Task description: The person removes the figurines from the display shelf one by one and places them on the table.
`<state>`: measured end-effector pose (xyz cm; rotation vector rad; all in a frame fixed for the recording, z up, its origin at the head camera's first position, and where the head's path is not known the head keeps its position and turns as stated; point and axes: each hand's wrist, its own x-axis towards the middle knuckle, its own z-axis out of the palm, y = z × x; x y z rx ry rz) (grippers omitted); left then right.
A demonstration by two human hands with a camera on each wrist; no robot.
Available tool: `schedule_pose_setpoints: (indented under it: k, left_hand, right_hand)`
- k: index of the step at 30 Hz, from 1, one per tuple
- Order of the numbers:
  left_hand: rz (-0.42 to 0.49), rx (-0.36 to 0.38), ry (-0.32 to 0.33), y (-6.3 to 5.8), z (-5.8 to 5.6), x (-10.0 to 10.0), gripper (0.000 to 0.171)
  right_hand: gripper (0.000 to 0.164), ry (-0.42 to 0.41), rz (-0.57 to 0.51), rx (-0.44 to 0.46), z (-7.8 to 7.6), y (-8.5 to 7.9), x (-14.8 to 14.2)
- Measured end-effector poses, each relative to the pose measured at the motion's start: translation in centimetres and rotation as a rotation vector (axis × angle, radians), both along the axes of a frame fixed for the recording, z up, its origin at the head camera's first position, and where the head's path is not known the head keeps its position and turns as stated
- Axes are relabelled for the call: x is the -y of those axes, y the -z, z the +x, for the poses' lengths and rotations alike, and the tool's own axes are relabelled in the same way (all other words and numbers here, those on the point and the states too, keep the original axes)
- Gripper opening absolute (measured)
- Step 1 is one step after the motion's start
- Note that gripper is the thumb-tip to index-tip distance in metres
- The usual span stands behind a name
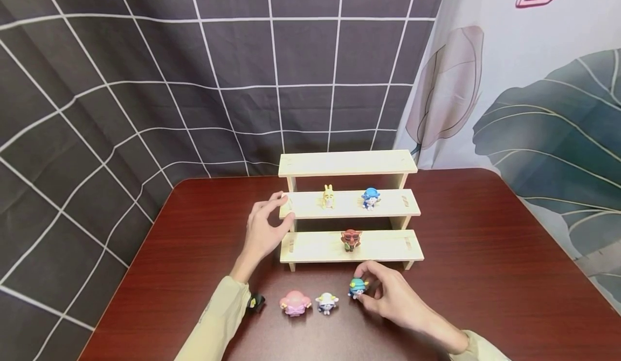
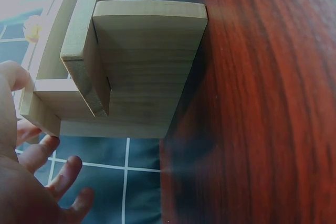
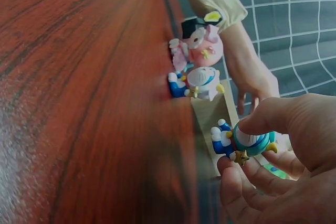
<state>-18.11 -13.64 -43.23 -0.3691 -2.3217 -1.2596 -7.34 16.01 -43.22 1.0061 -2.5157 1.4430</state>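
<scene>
My right hand [image 1: 395, 296] pinches a small figurine with a teal hat and yellow horns [image 3: 252, 137] between thumb and fingers, in front of the lowest step. A three-step wooden display shelf [image 1: 349, 248] stands ahead. My left hand [image 1: 264, 229] grips the left end of its middle step, thumb at the front edge and fingers farther back. On that step stand a yellow long-eared figurine [image 1: 328, 198] and a blue-hatted figurine [image 1: 371, 199]. A reddish-brown figurine with dark glasses [image 1: 350, 240] stands on the bottom step.
Left of my right hand, a white-hatted figurine [image 1: 327, 303] and a pink figurine [image 1: 295, 303] stand on the dark red table [image 1: 485, 253]. A black figurine [image 1: 255, 302] is partly hidden by my left sleeve. A grid-patterned curtain [image 1: 310, 54] hangs behind the table.
</scene>
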Motion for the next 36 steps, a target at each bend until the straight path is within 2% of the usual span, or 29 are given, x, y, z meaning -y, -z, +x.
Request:
schedule_pose_setpoints:
  k: [26, 36]
  left_hand:
    - [0.006, -0.01, 0.002, 0.2, 0.0, 0.0, 0.042]
    - [0.009, -0.008, 0.004, 0.2, -0.1, 0.0, 0.041]
  right_hand:
    - [0.039, -0.044, -0.039, 0.044, 0.2, 2.4, 0.5]
    - [0.04, -0.053, -0.032, 0.019, 0.3, 2.1, 0.7]
